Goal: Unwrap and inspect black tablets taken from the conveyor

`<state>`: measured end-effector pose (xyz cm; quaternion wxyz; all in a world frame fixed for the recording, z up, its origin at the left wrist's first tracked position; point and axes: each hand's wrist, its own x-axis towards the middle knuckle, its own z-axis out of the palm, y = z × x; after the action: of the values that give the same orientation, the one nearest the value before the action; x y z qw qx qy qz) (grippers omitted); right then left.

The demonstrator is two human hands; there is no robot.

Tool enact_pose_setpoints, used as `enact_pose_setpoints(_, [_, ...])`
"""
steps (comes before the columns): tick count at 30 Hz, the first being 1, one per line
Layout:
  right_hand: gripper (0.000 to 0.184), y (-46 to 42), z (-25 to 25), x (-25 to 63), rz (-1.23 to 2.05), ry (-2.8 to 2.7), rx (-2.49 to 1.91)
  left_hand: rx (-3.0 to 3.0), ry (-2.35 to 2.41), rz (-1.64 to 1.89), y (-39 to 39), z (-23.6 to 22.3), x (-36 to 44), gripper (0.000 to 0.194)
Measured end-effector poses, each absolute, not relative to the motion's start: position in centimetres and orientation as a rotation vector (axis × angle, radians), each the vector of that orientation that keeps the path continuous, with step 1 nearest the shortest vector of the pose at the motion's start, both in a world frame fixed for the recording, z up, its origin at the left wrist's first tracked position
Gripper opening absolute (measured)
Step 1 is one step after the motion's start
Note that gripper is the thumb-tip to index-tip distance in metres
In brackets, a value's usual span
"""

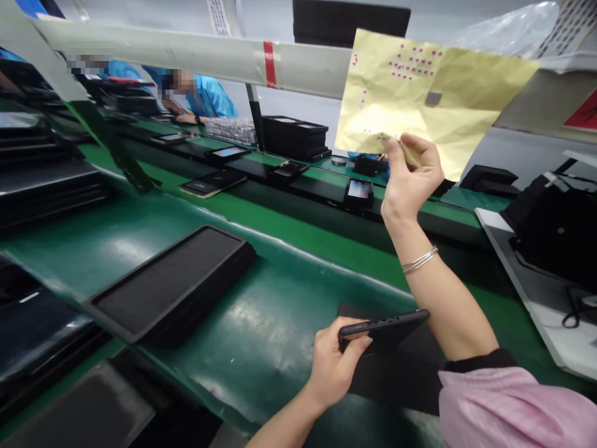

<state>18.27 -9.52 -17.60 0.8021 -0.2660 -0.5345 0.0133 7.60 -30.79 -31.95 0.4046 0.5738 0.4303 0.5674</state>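
Observation:
High on the right, my right hand [413, 171] pinches the lower edge of a creased yellow paper sheet [452, 124]. Rows of small red marks and one grey square show on the sheet. Lower down, my left hand [336, 361] grips a black smartphone [385, 325] by one end, thumb along its near side. The phone is tilted so that its thin edge faces me, and its screen cannot be seen. Beneath it lies a dark mat [401, 373] on the green worktop [261, 317].
A black shallow tray [172, 280] rests to the left. Beyond the worktop, phones [359, 191] lie along a dark green line. Black trays [293, 137] are stacked there. A person in blue [209, 96] sits across. A white shelf [522, 286] borders the right.

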Motion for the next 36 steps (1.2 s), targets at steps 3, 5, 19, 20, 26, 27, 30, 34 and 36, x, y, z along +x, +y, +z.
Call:
enact_pose_setpoints(3, [0.016,-9.8,-17.4,18.8,0.016,-1.176,-0.519,1.434,1.08,1.424,-30.7,-31.9,7.7,0.009])
enact_pose_setpoints(5, [0.014,-10.8,-17.3,19.2,0.053,-1.183,-0.487,1.428,1.08,1.426,-30.7,-31.9,7.7,0.008])
enact_pose_setpoints(19, [0.019,-27.5,-19.7,23.4,1.215,-2.239,-1.033,1.553,0.974,1.481,-30.6,-32.2,8.3,0.004])
enact_pose_setpoints(20, [0.019,-27.7,-19.9,23.3,1.18,-2.259,-1.034,1.562,0.968,1.493,-30.6,-32.3,8.4,0.004])
enact_pose_setpoints(26, [0.018,-28.2,-21.0,23.1,0.921,-2.311,-1.007,1.565,0.968,1.507,-30.6,-32.5,8.5,0.004])
enact_pose_setpoints(27, [0.019,-28.3,-21.2,23.2,0.872,-2.313,-0.986,1.567,0.962,1.505,-30.6,-32.5,8.4,0.004])
enact_pose_setpoints(30, [0.019,-28.8,-22.0,23.4,0.724,-2.298,-0.901,1.572,0.947,1.498,-30.6,-32.4,8.4,0.006])
enact_pose_setpoints(34, [0.019,-29.4,-23.0,23.5,0.466,-2.278,-0.829,1.572,0.937,1.504,-30.6,-32.5,8.4,0.005])
enact_pose_setpoints(36, [0.018,-29.4,-23.1,23.5,0.42,-2.274,-0.831,1.576,0.929,1.507,-30.6,-32.6,8.4,0.005])
